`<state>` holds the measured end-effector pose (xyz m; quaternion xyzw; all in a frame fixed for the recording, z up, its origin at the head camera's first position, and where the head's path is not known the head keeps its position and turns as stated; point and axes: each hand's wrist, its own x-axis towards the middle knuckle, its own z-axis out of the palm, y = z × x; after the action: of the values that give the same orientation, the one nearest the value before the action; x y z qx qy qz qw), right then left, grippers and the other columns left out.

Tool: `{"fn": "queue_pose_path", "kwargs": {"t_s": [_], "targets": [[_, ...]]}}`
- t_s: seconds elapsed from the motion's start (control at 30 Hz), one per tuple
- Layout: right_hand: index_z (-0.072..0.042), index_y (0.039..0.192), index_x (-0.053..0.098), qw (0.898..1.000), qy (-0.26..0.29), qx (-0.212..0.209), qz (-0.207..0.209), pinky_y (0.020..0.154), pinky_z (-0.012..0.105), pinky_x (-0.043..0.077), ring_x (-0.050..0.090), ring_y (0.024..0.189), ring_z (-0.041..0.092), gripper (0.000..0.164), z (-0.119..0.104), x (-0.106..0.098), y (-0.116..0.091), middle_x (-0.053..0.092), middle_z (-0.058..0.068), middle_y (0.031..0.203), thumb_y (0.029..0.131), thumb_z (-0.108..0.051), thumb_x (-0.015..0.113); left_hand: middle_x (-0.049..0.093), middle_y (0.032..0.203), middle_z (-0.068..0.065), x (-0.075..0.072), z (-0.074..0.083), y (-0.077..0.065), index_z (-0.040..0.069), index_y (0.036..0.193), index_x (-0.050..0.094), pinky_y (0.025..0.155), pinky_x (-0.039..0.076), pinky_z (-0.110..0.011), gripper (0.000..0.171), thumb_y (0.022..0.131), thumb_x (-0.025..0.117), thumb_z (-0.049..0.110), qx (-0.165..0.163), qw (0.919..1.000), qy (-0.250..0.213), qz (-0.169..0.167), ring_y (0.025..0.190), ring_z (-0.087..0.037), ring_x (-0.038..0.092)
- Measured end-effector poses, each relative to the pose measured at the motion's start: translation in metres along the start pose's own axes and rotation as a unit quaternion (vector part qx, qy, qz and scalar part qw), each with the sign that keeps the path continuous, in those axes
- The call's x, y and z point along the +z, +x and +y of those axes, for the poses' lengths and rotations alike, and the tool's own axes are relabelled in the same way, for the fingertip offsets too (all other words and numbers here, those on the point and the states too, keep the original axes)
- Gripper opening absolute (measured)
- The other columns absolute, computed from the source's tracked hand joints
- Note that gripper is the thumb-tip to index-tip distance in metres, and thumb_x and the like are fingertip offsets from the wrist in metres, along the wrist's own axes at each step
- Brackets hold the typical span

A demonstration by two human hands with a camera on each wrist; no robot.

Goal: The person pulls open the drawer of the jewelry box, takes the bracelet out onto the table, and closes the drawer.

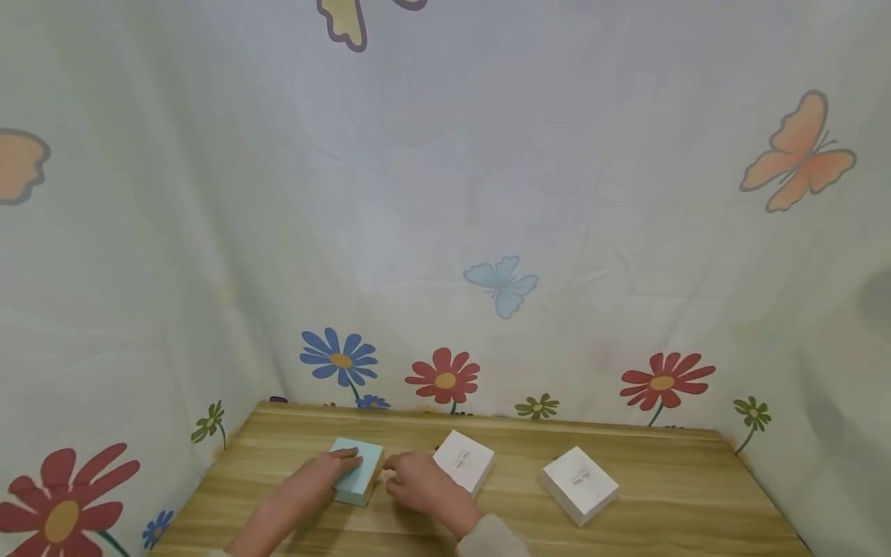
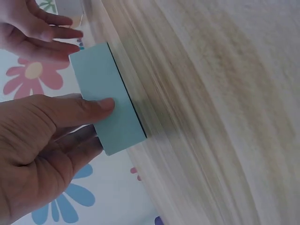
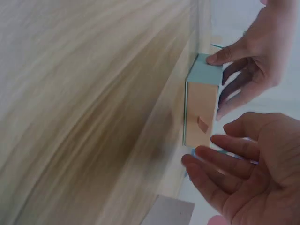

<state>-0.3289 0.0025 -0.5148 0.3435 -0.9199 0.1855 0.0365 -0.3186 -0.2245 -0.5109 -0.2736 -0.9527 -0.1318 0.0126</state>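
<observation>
A light teal drawer-style box [image 1: 363, 478] lies on the table, left of the middle. My left hand [image 1: 319, 478] grips it, its thumb [image 2: 101, 108] on the teal side and its other fingers over the top. In the right wrist view, the box's peach-coloured end [image 3: 199, 105] carries a small pull tab [image 3: 203, 124]. Beside that end is my right hand [image 1: 418, 483], its fingers spread and relaxed, holding nothing. A narrow gap seems to separate its fingertips from the box.
Just beyond my right hand, a white box [image 1: 468, 458] with small printing sits partly hidden. Another white box [image 1: 581, 481] lies farther right on the wood-grain table [image 1: 668, 480]. A curtain [image 1: 599, 201] with flowers and butterflies closes off the back and sides.
</observation>
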Motion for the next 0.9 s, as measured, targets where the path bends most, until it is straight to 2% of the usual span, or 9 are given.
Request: {"fn": "queue_pose_path", "kwargs": {"t_s": [0.2,0.4,0.53,0.63,0.77,0.9], "targets": [[-0.009,0.110,0.075,0.998,0.007,0.055,0.002,0.069,0.024,0.055,0.069,0.084,0.010,0.024,-0.002,0.013,0.011,0.076,-0.001,0.093,0.089,-0.017,0.069,0.061,0.135,-0.024,0.003,-0.003,0.001,-0.004,0.127,0.066,0.094,0.053,-0.056,0.059,0.073,0.062,-0.027,0.009,0.9999,0.008,-0.002,0.119,-0.046,0.060],[-0.016,0.113,0.075,0.996,0.032,0.085,-0.011,0.058,0.024,0.046,0.054,0.065,0.008,0.022,-0.009,0.015,0.019,0.070,-0.002,0.081,0.093,-0.015,0.065,0.060,0.136,-0.023,0.001,-0.004,0.002,-0.003,0.129,0.066,0.095,0.051,-0.057,0.060,0.077,0.056,-0.030,0.004,0.9999,-0.002,-0.016,0.121,-0.046,0.059],[-0.015,0.099,0.075,0.994,0.028,0.107,-0.003,0.056,0.027,0.043,0.051,0.061,0.009,0.011,-0.012,0.017,0.023,0.065,-0.002,0.073,0.095,-0.019,0.066,0.060,0.137,-0.021,0.001,-0.010,0.004,-0.001,0.131,0.065,0.098,0.050,-0.056,0.066,0.076,0.050,-0.033,0.010,0.9997,-0.005,-0.022,0.123,-0.044,0.059],[-0.014,0.084,0.072,0.992,0.008,0.123,0.004,0.056,0.029,0.045,0.054,0.062,0.011,0.015,-0.016,0.019,0.025,0.067,0.001,0.074,0.096,-0.022,0.066,0.061,0.137,-0.022,0.001,-0.012,0.005,-0.002,0.132,0.065,0.098,0.050,-0.055,0.070,0.072,0.047,-0.035,0.016,0.9996,-0.008,-0.023,0.122,-0.044,0.059],[-0.012,0.073,0.067,0.992,-0.016,0.124,0.013,0.054,0.030,0.046,0.055,0.059,0.013,0.023,-0.021,0.022,0.027,0.066,0.002,0.072,0.095,-0.019,0.067,0.061,0.136,-0.024,0.002,-0.013,0.003,-0.004,0.130,0.065,0.097,0.050,-0.057,0.070,0.068,0.052,-0.033,0.017,0.9993,-0.020,-0.025,0.120,-0.048,0.059],[-0.010,0.071,0.069,0.992,-0.049,0.108,0.041,0.052,0.029,0.046,0.057,0.058,0.014,0.022,-0.020,0.023,0.029,0.064,0.002,0.067,0.092,-0.016,0.070,0.062,0.135,-0.024,0.002,-0.013,0.005,-0.004,0.128,0.067,0.096,0.051,-0.057,0.066,0.066,0.063,-0.029,0.021,0.9996,-0.007,-0.019,0.118,-0.047,0.061]]}}
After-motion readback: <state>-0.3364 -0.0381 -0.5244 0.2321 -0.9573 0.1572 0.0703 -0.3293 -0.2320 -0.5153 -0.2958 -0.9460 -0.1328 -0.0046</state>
